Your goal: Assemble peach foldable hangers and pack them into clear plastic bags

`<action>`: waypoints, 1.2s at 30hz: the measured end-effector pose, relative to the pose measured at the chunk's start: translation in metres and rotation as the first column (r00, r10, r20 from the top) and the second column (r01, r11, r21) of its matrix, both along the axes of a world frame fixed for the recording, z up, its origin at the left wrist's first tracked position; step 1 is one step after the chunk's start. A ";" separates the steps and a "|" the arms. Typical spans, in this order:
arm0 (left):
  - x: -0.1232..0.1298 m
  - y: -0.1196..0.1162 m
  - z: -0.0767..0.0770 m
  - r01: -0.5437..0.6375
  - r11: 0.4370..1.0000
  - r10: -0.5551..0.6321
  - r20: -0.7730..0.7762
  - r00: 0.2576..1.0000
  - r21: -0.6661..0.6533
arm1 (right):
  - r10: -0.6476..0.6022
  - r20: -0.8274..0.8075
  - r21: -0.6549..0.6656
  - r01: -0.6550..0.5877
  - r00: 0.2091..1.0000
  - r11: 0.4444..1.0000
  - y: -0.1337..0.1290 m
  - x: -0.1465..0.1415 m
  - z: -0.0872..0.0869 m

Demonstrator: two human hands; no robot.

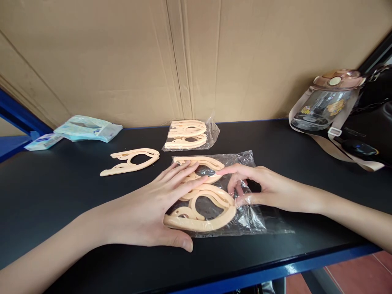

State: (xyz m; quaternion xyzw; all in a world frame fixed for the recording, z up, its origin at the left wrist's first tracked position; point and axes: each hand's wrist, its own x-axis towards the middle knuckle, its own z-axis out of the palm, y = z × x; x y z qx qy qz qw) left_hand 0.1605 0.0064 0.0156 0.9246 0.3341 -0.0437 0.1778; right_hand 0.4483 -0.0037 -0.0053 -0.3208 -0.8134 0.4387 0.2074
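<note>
Fingers (191,187) of the left hand (143,212) lie flat and slightly apart on a clear bag (257,222) of folded hangers (211,224), the thumb spread toward the front edge (290,268) of the black table (76,175). In the right hand (265,185), index finger and thumb stand apart, the index tip at the upper hanger's rounded end, the thumb tip at that of the lower one; the other fingers curl inward, and whether they pinch the film cannot be told.

From left to right: near the rear left corner, a small pack (43,141) lies just beside a larger blue pack (87,128). A loose hanger (121,169), cream and folded, rests between the larger pack and the left hand. Near the middle of the rear edge lies a second bag (212,132), holding further hangers of the same colour. The handled bag lies in front of it, toward the front edge, its crumpled film extending to the right. Near the rear edge, at right, stands a clear bottle (321,108) with a brown lid; its strap (324,149) trails forward beside a black object (359,148). Cardboard (122,61) rises behind the rear edge.
</note>
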 end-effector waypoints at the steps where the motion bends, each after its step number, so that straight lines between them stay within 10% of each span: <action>1: 0.000 -0.001 0.000 -0.002 1.000 0.002 -0.009 1.000 -0.005 | -0.001 -0.006 0.011 0.001 1.000 1.000 0.001 0.000 -0.001; 18: 0.001 -0.001 0.002 -0.017 1.000 0.017 0.000 1.000 0.015 | -0.046 0.035 0.090 0.042 0.998 0.995 0.001 -0.002 -0.005; 25: -0.038 0.035 0.021 -0.308 0.928 0.272 0.184 0.944 0.208 | -0.125 0.114 0.130 0.110 0.986 0.985 0.000 0.004 0.007; 30: -0.085 0.062 0.027 -0.500 0.841 0.520 -0.057 0.852 0.206 | -0.271 0.205 0.349 0.188 0.941 0.918 0.003 0.010 0.011; 36: -0.106 0.072 0.026 -0.501 0.842 0.529 -0.123 0.840 0.202 | -0.404 0.209 0.573 0.223 0.891 0.788 0.005 0.015 0.011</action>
